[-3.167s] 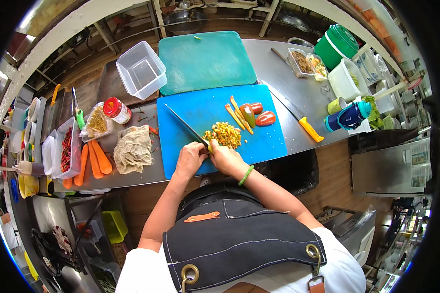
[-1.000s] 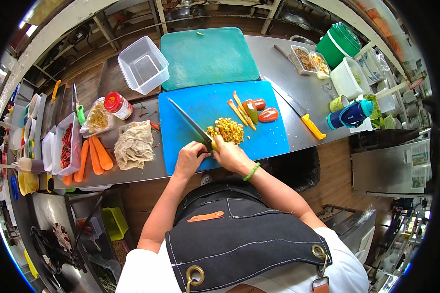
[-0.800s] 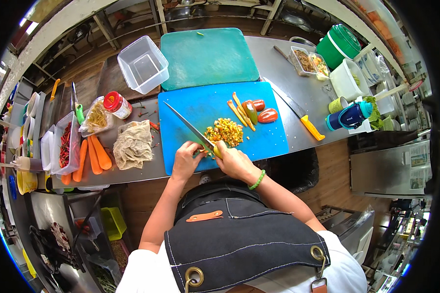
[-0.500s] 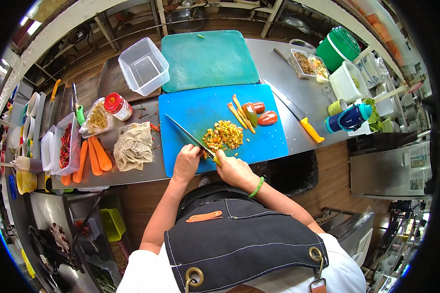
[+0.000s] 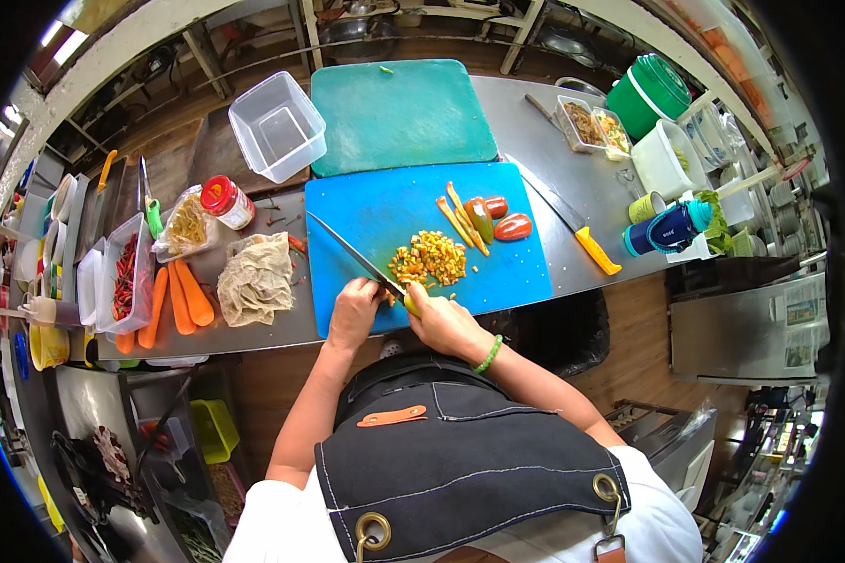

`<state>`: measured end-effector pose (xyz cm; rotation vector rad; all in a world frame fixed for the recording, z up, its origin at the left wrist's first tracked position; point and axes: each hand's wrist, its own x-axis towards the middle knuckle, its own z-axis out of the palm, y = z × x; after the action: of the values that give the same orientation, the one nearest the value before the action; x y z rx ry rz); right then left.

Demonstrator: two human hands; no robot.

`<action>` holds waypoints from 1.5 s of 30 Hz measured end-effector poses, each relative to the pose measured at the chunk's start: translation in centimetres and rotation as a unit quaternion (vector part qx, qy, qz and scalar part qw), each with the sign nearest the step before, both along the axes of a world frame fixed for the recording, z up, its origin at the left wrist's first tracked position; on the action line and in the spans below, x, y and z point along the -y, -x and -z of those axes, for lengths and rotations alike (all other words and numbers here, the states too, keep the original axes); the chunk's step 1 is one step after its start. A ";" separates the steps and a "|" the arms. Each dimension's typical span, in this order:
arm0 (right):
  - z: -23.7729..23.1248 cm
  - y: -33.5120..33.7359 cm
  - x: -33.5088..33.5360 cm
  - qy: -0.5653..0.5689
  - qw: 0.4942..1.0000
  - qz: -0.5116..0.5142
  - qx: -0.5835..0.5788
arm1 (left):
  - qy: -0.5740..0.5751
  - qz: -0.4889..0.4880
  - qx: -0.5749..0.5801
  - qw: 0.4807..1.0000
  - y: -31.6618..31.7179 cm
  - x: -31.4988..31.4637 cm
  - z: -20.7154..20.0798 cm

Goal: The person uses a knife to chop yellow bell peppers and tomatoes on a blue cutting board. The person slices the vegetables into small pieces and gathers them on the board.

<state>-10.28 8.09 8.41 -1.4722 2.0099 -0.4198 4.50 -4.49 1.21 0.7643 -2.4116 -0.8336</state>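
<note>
My right hand point(image 5: 444, 322) grips the yellow handle of a kitchen knife point(image 5: 351, 253), whose blade points up and left over the blue cutting board point(image 5: 366, 202). Fingers bent, my left hand point(image 5: 352, 314) rests at the board's near edge, close against the blade. Small orange bits show by its fingertips, but what they pinch is hidden. Just beyond the knife lies a heap of diced yellow and orange vegetable point(image 5: 429, 258). Pepper strips point(image 5: 462, 225), a green-brown pepper piece point(image 5: 480, 221) and two red tomato-like pieces point(image 5: 513, 227) lie to the right.
Behind is a green board point(image 5: 399, 117) beside an empty plastic tub point(image 5: 277, 131). Carrots point(image 5: 194, 296), a crumpled cloth point(image 5: 256, 281), a red-lidded jar point(image 5: 225, 202) and a box of red chillies point(image 5: 125, 281) stand left. Right are another yellow-handled knife point(image 5: 596, 251) and a blue bottle point(image 5: 667, 230).
The knife has shifted slightly up and left, its tip closer to the board's left edge. My right hand has moved a little the same way; the left has barely moved.
</note>
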 end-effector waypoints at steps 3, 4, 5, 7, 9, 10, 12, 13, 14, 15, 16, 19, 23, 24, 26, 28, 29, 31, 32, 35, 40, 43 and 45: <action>-0.3 -0.4 -0.7 -0.021 1.000 0.004 0.000 | 0.021 0.011 -0.017 1.000 0.0 0.1 0.0; -0.2 -0.6 -0.8 -0.026 1.000 0.007 0.000 | 0.021 0.014 -0.015 1.000 -0.1 0.1 0.2; 0.0 -0.7 -0.9 -0.030 0.999 0.011 0.000 | 0.023 0.018 -0.014 0.999 -0.1 0.1 0.4; 0.4 -0.9 -0.6 -0.029 0.999 0.020 0.003 | 0.016 0.027 -0.014 0.999 -0.1 0.3 0.6; 1.1 -1.2 -0.2 -0.021 0.999 0.033 0.012 | -0.001 0.037 -0.016 0.999 -0.1 0.4 0.1; 1.4 -1.1 0.4 -0.018 1.000 0.024 0.009 | -0.004 0.043 -0.017 0.999 -0.1 0.3 -0.1; 1.6 -0.5 2.3 -0.009 1.000 0.006 0.003 | -0.008 0.055 -0.018 0.998 -0.2 0.4 -0.7; 2.2 0.0 2.8 0.031 0.999 0.001 0.020 | -0.008 0.059 -0.020 0.998 -0.2 0.4 -0.8; 2.4 0.5 3.5 0.057 0.998 -0.014 0.021 | -0.006 0.060 -0.021 0.998 -0.4 0.4 -0.7; 2.5 0.7 3.4 0.047 0.999 -0.008 0.022 | -0.004 0.061 -0.023 0.998 -0.5 0.4 -0.7; 2.5 1.0 3.3 0.037 0.999 -0.002 0.023 | -0.008 0.048 -0.032 0.998 -0.8 0.3 -0.8; 1.1 1.1 1.5 0.030 0.999 0.004 0.025 | -0.022 0.012 -0.045 0.999 -1.5 -0.6 -0.9; 0.0 0.1 -0.5 0.020 1.000 -0.008 0.010 | -0.011 0.011 -0.054 0.998 -1.5 -1.7 -0.9; 0.2 0.0 -0.7 0.012 1.000 -0.012 0.002 | -0.007 0.015 -0.052 0.999 -1.3 -1.9 -1.1; 0.2 -0.3 -0.9 -0.003 1.000 -0.021 -0.014 | 0.002 0.019 -0.042 0.999 -1.2 -1.9 -0.9; 0.2 -0.5 -0.9 0.006 0.999 -0.027 -0.032 | 0.011 0.017 -0.026 0.999 -1.1 -1.9 -0.3; 0.3 -0.6 -1.0 0.010 0.999 -0.028 -0.041 | 0.010 0.017 -0.025 1.000 -1.1 -2.0 -0.4; 0.8 -0.9 -0.9 0.011 0.999 -0.023 -0.041 | 0.007 0.015 -0.022 1.000 -0.9 -2.1 -0.4; 1.3 -0.9 -0.7 0.010 0.999 -0.015 -0.033 | 0.005 0.016 -0.024 1.000 -0.9 -2.0 -0.3; 2.0 -0.9 0.5 0.012 1.000 -0.013 -0.001 | -0.004 0.026 -0.032 0.999 -1.0 -1.8 0.0; 2.4 1.4 1.1 0.023 0.996 0.020 0.078 | -0.013 0.050 -0.056 0.997 -1.6 -1.9 -1.9; 1.4 2.6 -0.5 0.003 0.993 0.041 0.111 | 0.054 0.046 -0.096 0.993 0.2 -1.0 -5.9; 0.4 2.4 -1.5 -0.032 0.994 0.012 0.103 | 0.090 0.084 -0.087 0.989 2.8 0.6 -7.3</action>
<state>-12.66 9.55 7.97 -1.3112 1.8621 -0.4916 1.72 -5.05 8.55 0.4053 -2.3760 -0.7017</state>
